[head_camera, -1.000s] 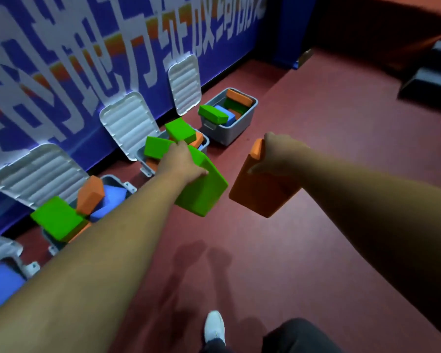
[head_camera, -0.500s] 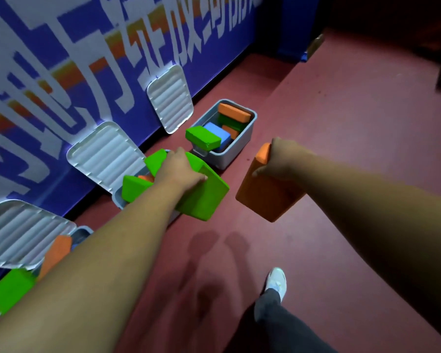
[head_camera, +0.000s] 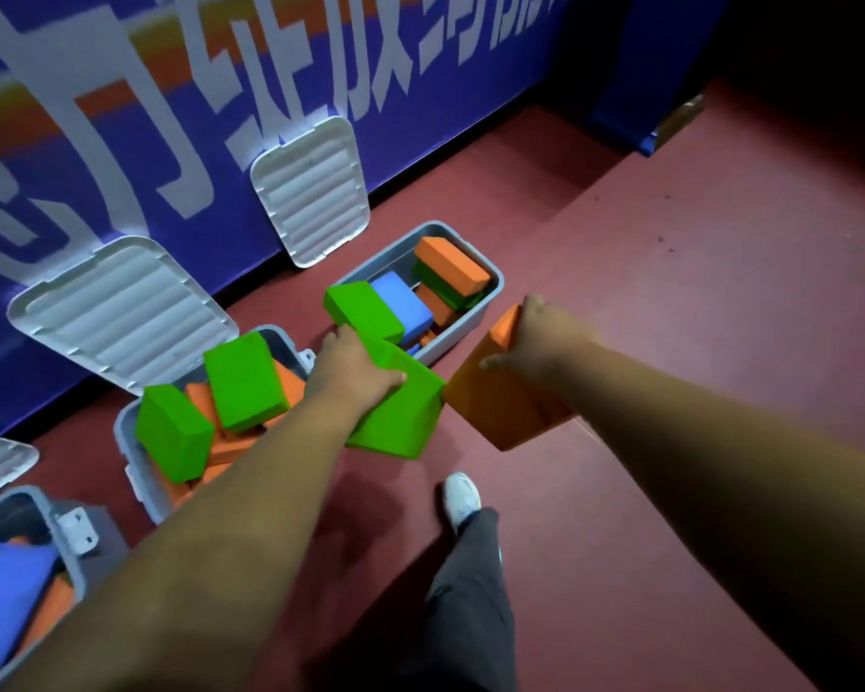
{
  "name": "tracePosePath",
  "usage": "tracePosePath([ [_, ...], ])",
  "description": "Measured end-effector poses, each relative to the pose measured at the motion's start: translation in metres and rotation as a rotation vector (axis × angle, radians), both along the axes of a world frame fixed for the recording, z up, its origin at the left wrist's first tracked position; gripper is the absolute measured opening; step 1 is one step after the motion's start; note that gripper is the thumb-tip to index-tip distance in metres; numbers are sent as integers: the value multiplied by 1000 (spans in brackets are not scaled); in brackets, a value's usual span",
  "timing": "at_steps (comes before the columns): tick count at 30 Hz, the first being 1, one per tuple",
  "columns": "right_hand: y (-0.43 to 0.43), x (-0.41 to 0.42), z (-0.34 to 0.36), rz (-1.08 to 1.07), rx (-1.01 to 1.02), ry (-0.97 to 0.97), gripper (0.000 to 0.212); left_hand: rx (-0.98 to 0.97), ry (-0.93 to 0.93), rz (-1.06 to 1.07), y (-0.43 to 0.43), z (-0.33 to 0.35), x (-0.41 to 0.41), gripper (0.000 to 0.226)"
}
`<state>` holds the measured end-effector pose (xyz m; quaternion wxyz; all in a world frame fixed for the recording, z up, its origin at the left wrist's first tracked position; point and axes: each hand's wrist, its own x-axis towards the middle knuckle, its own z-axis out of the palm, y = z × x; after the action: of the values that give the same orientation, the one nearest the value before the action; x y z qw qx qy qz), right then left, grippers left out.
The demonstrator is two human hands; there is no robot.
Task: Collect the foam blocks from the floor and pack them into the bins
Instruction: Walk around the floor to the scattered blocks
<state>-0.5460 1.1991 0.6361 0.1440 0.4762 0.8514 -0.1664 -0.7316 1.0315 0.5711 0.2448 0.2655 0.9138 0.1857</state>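
Note:
My left hand (head_camera: 353, 374) grips a green foam block (head_camera: 400, 414) by its top edge, in the air between two grey bins. An orange foam block (head_camera: 500, 407) hangs from my right hand (head_camera: 540, 337), which holds its upper end; the two blocks nearly touch. Just beyond the hands stands the far grey bin (head_camera: 485, 297), holding orange, green and blue blocks, one green block sticking up over its near rim. The middle bin (head_camera: 126, 442), to the left under my left forearm, is piled with green and orange blocks.
A third bin (head_camera: 58, 521) with blue and orange blocks sits at the lower left. White ribbed lids (head_camera: 310, 192) lean against the blue banner wall behind the bins. My foot in a white shoe (head_camera: 463, 499) stands on the red floor below the blocks.
I have stepped forward: the bins have come closer and slid down-left in view. Both hands still hold their blocks, now close to the far bin.

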Motion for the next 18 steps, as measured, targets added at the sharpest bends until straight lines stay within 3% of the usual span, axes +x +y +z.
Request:
tracePosePath([
  [7, 153, -65, -67, -2, -25, -23, 89, -6, -48, 138, 143, -68, -52, 106],
  [11, 219, -98, -100, 17, -45, 18, 95, 10, -84, 285, 196, -96, -71, 102],
  [18, 295, -168, -182, 135, -104, 81, 77, -1, -80, 476, 249, -161, -96, 92],
])
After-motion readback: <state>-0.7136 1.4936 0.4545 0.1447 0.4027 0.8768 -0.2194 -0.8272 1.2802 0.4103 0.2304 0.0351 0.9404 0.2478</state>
